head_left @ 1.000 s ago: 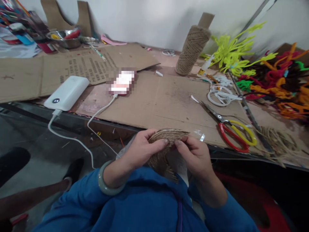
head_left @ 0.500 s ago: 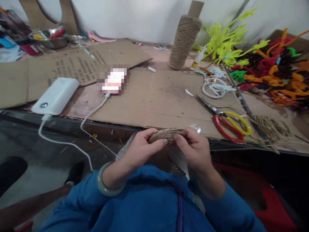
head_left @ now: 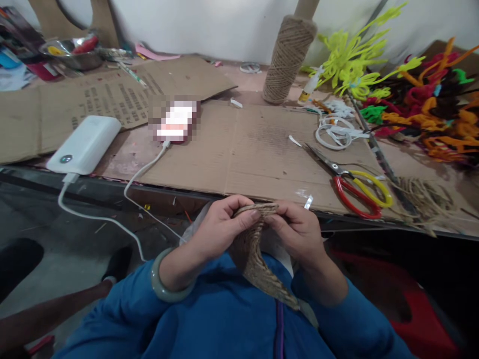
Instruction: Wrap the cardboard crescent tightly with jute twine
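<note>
Between my hands is a curved piece of brown twine work (head_left: 250, 252), with rows of cord lying side by side; its long tail hangs down against my blue top. My left hand (head_left: 222, 224) pinches its upper left edge, thumb on top. My right hand (head_left: 299, 232) grips the upper right end with thumb and fingertips closed. The fingertips partly hide the cord at both grips. Both hands are just in front of the table's edge. Scissors (head_left: 342, 177) with one red and one yellow handle lie to the right of my right hand.
A flat cardboard sheet (head_left: 262, 149) covers the table front. A twine spool (head_left: 290, 57) stands at the back, near a small glue bottle (head_left: 310, 89). A white power bank (head_left: 86, 144) and a phone (head_left: 177, 119) lie left with cables. Colourful pipe cleaners (head_left: 430, 104) are piled right.
The twine piece has turned so that its long tail now shows hanging below my hands. My right hand has shifted slightly left, closer to my left hand.
</note>
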The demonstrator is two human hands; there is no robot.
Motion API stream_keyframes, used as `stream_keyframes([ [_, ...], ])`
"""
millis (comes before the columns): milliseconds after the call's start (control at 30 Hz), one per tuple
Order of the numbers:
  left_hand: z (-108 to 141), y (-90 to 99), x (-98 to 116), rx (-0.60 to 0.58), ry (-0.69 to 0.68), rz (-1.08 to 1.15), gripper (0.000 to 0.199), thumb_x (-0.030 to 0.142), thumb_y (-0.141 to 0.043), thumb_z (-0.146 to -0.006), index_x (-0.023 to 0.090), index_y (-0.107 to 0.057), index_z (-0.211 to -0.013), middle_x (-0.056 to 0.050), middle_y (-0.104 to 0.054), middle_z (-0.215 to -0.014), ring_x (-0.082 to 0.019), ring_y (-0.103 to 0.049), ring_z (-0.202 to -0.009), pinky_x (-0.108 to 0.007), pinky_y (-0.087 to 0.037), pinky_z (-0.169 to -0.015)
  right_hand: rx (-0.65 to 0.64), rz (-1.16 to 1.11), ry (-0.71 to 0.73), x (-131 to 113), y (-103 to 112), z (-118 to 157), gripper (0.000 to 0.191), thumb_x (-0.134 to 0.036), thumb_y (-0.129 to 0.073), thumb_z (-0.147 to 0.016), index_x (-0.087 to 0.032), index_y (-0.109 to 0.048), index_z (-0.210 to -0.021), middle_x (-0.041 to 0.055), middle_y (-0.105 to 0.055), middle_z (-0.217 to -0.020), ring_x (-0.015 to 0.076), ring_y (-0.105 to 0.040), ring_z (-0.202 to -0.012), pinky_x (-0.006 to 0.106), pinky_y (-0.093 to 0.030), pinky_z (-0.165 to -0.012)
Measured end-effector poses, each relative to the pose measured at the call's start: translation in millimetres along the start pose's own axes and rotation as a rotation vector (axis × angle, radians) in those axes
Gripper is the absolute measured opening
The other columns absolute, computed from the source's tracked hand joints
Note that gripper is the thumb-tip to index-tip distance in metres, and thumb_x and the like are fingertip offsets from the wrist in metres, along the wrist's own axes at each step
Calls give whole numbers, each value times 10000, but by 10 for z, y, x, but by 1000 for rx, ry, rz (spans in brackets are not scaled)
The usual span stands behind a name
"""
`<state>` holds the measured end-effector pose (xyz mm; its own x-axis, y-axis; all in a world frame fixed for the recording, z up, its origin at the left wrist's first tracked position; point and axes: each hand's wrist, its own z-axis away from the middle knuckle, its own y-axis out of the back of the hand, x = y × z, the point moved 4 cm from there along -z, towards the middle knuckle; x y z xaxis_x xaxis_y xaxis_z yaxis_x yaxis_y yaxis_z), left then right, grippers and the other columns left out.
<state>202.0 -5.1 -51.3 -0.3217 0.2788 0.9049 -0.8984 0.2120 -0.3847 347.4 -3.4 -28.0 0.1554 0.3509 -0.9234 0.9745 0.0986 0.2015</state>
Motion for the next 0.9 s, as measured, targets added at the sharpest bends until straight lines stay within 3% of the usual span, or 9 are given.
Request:
stream_keyframes([
  [267,-39,17,-30,25,19,-53,364,457,-794,-705,140,-619,-739,27,-567,-638,-78,-482,-577,-203,-399,-565,-8,18,5,9,45,-8,166,-254,-577,-884,-212,-709,-792,-14,-723,-672,115,-663,-596,208,-518,-566],
  [467,-26,2,-46,24,-38,-116,311,425,-753,-767,145,-618,-747,27,-575,-663,-75,-487,-612,-188,-395,-581,105,186,16,-55,89,-2,113,-192,-628,-823,-205,-679,-723,-24,-694,-620,101,-631,-548,188,-479,-514],
  [733,-37,-16,22,1,-144,-142,262,404,-682,-846,156,-676,-761,23,-577,-665,-76,-470,-626,-188,-380,-586,122,218,30,-107,85,28,115,-176,-625,-819,-202,-664,-714,-31,-690,-622,82,-629,-550,163,-473,-523],
  [900,-47,-12,-3,-11,-104,-117,316,459,-711,-809,148,-692,-759,11,-591,-655,-83,-486,-601,-194,-384,-556,154,202,1,-100,109,50,109,-176,-636,-810,-202,-670,-710,-34,-684,-605,77,-623,-531,152,-477,-510],
])
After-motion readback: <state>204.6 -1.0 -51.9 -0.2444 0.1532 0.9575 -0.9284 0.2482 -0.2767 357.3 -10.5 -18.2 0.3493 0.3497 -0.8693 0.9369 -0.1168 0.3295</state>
